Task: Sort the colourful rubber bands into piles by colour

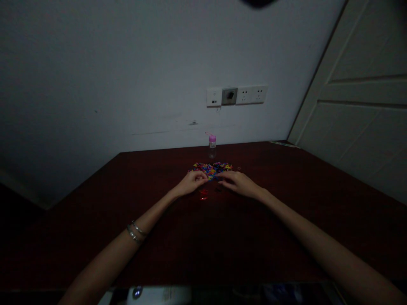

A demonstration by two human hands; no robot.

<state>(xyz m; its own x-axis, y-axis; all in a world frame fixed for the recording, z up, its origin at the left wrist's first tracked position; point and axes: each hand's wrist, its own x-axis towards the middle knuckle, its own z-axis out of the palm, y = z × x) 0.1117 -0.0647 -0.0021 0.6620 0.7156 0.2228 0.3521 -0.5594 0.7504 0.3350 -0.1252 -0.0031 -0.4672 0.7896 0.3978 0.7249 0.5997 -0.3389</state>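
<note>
A heap of small multicoloured pieces (212, 168) lies on the dark red-brown table (222, 237), far from me. Both arms stretch out to it. My left hand (192, 182) rests at the heap's near left edge, fingers curled together in a pinch; what it holds is too small to make out. My right hand (237, 182) sits at the near right edge, fingers bent toward the heap and also pinched. Between the hands, slightly nearer to me, lie a few red pieces (204, 194). My left wrist wears thin metal bangles (136, 232).
A small clear bottle with a pink cap (212, 146) stands behind the heap near the wall. Wall sockets (237, 95) are above it. A white door (359, 97) is at the right. A dim device edge (203, 294) lies at the bottom.
</note>
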